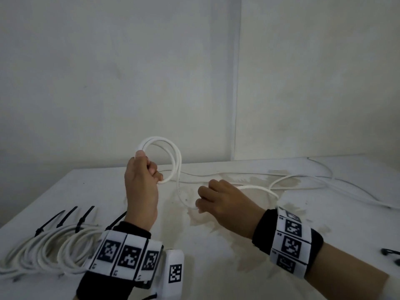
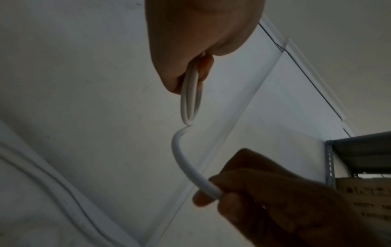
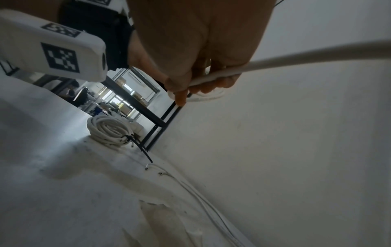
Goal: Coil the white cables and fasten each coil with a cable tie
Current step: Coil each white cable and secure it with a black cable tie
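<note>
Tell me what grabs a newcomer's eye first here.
The raised left hand grips a small white coil above the table. Its cable runs down to the right hand, which pinches the loose length. At the table's near left lie finished coils bound with black cable ties.

Print on the cardboard box (image 2: 368,200) is too blurred to read
</note>
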Tool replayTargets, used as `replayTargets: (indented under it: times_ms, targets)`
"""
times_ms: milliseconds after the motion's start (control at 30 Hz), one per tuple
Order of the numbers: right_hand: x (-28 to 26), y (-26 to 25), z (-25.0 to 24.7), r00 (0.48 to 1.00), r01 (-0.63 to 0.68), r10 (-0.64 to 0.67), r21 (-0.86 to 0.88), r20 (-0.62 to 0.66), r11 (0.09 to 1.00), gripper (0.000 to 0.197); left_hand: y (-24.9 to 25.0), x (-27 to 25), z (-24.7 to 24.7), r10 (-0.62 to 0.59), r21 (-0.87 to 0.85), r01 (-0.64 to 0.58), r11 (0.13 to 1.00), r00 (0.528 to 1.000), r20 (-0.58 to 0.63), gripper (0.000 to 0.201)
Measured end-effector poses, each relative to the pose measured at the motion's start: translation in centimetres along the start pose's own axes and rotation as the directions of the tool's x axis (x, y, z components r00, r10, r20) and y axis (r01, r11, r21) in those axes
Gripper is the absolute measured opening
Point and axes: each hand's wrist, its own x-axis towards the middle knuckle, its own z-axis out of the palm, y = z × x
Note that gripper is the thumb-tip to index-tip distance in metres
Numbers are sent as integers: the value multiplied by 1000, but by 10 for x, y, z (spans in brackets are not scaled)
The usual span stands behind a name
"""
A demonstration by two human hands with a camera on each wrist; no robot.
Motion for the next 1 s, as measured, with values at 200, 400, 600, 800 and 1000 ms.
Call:
replayTargets:
  times_ms: [200,400,600,800,1000]
  targets:
    - [15,-2,-2,996,51,-46,77,-72,996,19,-12,-7,8,29,131,-45,990,992,122,30]
    - [32,2,-13,991,26,2,207,-137,978,33,-22,-17,5,-55,349,-69,935,941,334,32]
    - [33,0,-16,981,28,55,421,-183,907,13,-24,-21,6,-187,466,-12,885,906,380,33]
    - [35,21,-27,983,-53,118,407,-138,912,31,-19,-20,7,-368,413,166,896,798,478,40]
    - [19,42,-13,952,-253,304,473,-34,844,40,-20,-18,0,-471,339,335,879,720,510,45]
